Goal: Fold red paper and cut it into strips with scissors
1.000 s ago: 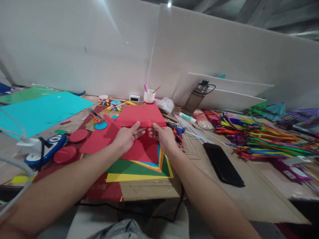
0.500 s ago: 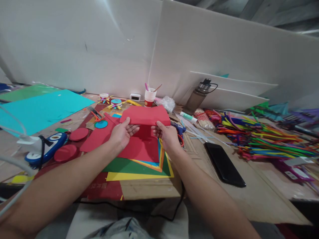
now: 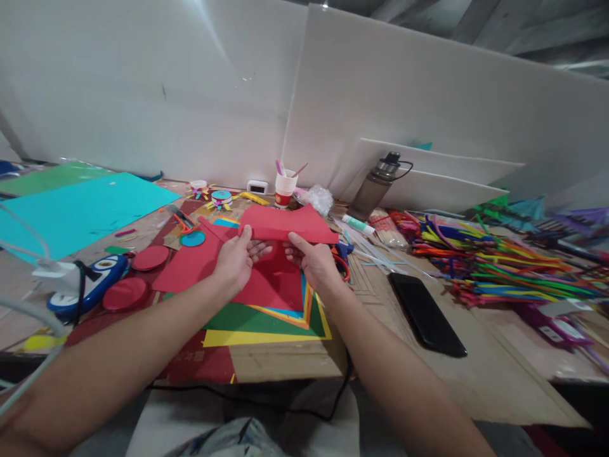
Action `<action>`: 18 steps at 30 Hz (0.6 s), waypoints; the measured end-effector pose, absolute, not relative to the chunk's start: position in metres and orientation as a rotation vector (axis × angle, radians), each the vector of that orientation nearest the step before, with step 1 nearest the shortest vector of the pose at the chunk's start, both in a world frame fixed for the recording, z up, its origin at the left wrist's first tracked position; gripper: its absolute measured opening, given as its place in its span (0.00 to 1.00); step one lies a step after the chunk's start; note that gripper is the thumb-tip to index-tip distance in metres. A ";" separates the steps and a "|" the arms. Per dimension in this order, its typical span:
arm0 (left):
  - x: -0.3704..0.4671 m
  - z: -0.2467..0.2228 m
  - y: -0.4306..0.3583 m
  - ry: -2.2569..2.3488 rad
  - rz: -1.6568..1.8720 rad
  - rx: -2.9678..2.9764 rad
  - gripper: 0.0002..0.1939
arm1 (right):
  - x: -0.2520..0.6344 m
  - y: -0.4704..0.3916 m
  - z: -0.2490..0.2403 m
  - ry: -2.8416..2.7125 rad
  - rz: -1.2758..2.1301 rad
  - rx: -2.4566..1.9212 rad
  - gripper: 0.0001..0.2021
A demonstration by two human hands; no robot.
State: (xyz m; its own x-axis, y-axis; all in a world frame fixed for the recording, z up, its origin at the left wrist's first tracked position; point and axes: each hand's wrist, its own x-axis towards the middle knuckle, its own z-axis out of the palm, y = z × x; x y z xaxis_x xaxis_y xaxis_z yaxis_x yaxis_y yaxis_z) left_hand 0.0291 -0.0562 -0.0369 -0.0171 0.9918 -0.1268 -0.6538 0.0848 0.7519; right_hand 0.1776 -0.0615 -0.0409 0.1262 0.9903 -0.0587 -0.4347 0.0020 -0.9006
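Note:
A sheet of red paper (image 3: 288,219) is held up between both hands, its near edge folded over into a narrow strip. My left hand (image 3: 238,257) pinches the left end of that edge, thumb on top and fingers beneath. Nearer the right end, my right hand (image 3: 314,257) grips the same edge, its thumb lying along the fold. Below the raised sheet lie more red paper (image 3: 271,289) and a stack with green paper (image 3: 266,317) and yellow paper (image 3: 266,337) showing at the front.
Red discs (image 3: 126,294) and a blue-and-white device (image 3: 90,289) lie left. Behind stand a paper cup (image 3: 285,189) with sticks and a dark bottle (image 3: 373,189). Rightward are a glue stick (image 3: 358,225), a black phone (image 3: 427,314) and bundled pipe cleaners (image 3: 514,266).
The held red sheet has shifted slightly right. My right thumb has slid inward along the folded edge, leaving more of its right end showing; the left hand moved a little right.

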 end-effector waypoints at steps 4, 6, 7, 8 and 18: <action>0.039 -0.037 -0.065 0.745 1.345 0.607 0.11 | 0.162 -0.064 -0.046 -0.830 1.299 -1.012 0.12; 0.043 -0.036 -0.068 0.746 1.349 0.590 0.13 | 0.156 -0.064 -0.048 -0.845 1.264 -1.053 0.12; 0.044 -0.036 -0.069 0.746 1.355 0.582 0.13 | 0.154 -0.065 -0.048 -0.848 1.247 -1.072 0.12; 0.045 -0.035 -0.070 0.747 1.361 0.576 0.14 | 0.153 -0.065 -0.049 -0.849 1.234 -1.085 0.12; 0.037 -0.036 -0.065 0.768 1.380 0.620 0.09 | 0.160 -0.066 -0.040 -0.749 1.201 -0.981 0.10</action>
